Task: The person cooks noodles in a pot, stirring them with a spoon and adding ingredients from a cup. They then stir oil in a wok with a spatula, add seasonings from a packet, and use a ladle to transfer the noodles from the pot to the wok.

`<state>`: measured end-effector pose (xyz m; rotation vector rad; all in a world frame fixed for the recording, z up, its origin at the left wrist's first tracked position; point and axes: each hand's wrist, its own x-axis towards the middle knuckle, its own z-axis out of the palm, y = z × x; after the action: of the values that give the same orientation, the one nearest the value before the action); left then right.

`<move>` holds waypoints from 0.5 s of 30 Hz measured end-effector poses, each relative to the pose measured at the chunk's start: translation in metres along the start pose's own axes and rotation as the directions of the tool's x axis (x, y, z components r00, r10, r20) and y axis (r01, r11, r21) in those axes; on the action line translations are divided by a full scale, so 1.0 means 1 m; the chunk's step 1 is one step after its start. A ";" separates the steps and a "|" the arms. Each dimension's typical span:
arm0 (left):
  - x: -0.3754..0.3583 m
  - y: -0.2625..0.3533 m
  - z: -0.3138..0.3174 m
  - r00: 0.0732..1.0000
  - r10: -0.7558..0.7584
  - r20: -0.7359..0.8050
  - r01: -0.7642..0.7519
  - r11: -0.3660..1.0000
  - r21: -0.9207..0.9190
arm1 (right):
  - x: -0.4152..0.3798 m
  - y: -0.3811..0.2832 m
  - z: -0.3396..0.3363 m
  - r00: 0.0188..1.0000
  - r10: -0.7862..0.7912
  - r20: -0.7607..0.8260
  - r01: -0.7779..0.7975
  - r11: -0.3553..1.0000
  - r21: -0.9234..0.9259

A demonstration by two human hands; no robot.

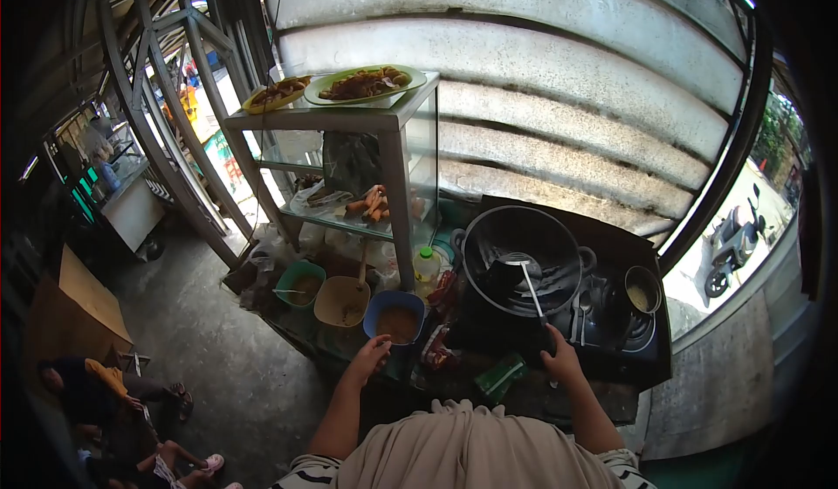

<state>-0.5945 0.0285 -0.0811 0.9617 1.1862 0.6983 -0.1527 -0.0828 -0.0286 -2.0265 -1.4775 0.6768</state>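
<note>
Gripping the spatula (532, 291) by its handle's end, presumably for reach, the right hand (561, 360) angles it into the wok (559, 249), right of centre; the left hand (370, 358) curls by the centre-left blue bowl (395, 297), its grip unclear.

With our right hand (561, 362), we hold a long, dark-gripped silver metal utensil (531, 292), its head inside a wide, dark metal wok (559, 249). Our left hand (371, 356), fingers bent, is just beside a rounded blue plastic bowl (372, 312) with brown contents (397, 324).
</note>
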 end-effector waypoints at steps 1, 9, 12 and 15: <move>-0.002 -0.002 0.004 1.000 -0.003 -0.001 0.003 1.000 0.001 | 0.000 0.001 -0.003 1.000 0.002 0.002 -0.002 1.000 0.001; -0.004 -0.017 0.053 0.998 -0.053 -0.023 0.054 0.997 0.051 | 0.004 0.028 -0.009 0.988 -0.016 0.152 -0.012 0.982 0.187; -0.002 -0.018 0.099 0.998 -0.031 0.054 0.026 0.996 0.083 | -0.007 0.026 -0.038 0.936 0.081 0.341 -0.189 0.936 0.295; 0.000 -0.022 0.157 0.991 -0.036 0.126 0.022 0.994 0.107 | -0.012 0.057 -0.060 0.915 0.026 0.403 -0.196 0.901 0.388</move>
<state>-0.4437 -0.0193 -0.0880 1.0597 1.1300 0.5468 -0.0764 -0.1164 -0.0219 -1.7072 -1.2733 1.3881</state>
